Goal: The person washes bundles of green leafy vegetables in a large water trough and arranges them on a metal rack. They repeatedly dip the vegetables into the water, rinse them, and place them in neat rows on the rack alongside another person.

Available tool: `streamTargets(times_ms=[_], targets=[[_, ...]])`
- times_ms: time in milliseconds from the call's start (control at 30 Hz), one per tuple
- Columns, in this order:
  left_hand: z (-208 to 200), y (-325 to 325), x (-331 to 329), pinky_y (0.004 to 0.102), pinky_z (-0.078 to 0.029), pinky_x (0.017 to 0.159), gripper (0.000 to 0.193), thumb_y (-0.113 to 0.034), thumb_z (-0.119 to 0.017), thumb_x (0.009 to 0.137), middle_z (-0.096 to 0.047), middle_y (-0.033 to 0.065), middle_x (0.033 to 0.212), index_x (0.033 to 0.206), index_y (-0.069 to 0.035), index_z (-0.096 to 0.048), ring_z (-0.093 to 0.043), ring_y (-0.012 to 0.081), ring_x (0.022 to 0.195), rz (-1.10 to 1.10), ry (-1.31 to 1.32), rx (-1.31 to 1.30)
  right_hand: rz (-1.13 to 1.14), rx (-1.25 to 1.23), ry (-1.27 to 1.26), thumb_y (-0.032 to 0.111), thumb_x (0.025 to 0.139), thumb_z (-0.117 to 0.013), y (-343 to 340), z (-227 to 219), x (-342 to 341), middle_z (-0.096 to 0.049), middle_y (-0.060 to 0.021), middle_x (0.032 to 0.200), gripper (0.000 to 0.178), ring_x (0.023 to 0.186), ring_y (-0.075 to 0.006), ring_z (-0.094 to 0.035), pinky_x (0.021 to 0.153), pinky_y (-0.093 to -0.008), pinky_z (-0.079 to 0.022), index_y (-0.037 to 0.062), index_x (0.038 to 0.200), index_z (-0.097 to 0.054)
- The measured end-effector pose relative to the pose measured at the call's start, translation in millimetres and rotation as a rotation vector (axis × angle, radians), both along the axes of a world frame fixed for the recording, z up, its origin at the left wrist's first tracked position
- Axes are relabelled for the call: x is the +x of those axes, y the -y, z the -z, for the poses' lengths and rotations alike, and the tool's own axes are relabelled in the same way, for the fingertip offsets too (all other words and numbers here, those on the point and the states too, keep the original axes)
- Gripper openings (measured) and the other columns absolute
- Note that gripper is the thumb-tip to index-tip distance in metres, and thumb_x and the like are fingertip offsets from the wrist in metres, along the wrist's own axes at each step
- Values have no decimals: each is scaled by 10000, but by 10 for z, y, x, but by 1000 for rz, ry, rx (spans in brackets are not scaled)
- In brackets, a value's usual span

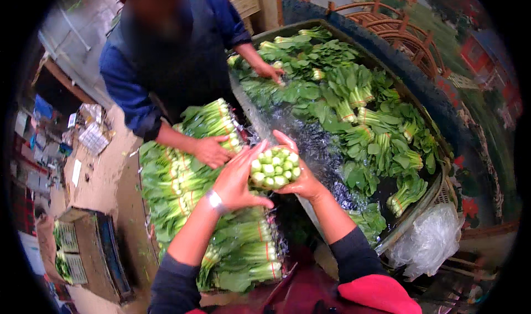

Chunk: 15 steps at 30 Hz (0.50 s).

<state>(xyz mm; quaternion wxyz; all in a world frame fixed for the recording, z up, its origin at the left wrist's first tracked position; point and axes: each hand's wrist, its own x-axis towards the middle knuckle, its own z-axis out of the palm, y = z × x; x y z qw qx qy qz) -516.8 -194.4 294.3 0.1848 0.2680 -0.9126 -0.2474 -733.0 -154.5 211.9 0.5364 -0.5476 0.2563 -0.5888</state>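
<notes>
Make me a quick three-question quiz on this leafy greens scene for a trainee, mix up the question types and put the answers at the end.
1. Which part of the green leafy-vegetable bundle between the wearer's left hand and right hand faces the camera?
A) leaf tips
B) pale stalk ends
C) flowers

2. True or false: a shiny silver wristband sits just below the wearer's left hand.

3. Short answer: where is the blue-sleeved co-worker's left hand?

Key:
1. B, pale stalk ends.
2. True.
3. Among the leafy greens in the water-filled, grey-edged tank.
</notes>
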Motion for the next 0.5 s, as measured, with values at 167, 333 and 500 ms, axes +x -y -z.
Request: streamTargets(times_ms=[167, 333, 500], targets=[[104, -341, 768, 360, -440, 1126, 1007, -132, -968, 672, -608, 84, 1404, 1501, -3, -409, -579, 185, 1293, -281, -353, 827, -319, 217, 229, 317, 782, -858, -248, -142, 825, -160, -164, 1671, 1143, 1562, -288, -155, 1270, -434, -154, 57, 1639, -147], [-132, -290, 1056, 389, -537, 1004, 940, -135, -931, 614, -707, 154, 1248, 1440, -99, -484, -691, 279, 1172, -284, 123, 241, 188, -123, -964, 389, 918, -736, -914, 933, 948, -529, -236, 1425, 644, 1405, -429, -426, 1205, -503, -324, 22, 1406, -529], [950, -431, 822, 483, -555, 901, 740, -176, -873, 675, -720, 187, 1105, 1321, -103, -518, -693, 400, 1044, -286, 670, 187, 240, -216, -1186, 396, 863, -742, -1576, 1069, 1505, -600, -189, 1324, 643, 1308, -355, -523, 1195, -489, -326, -16, 1328, -577]])
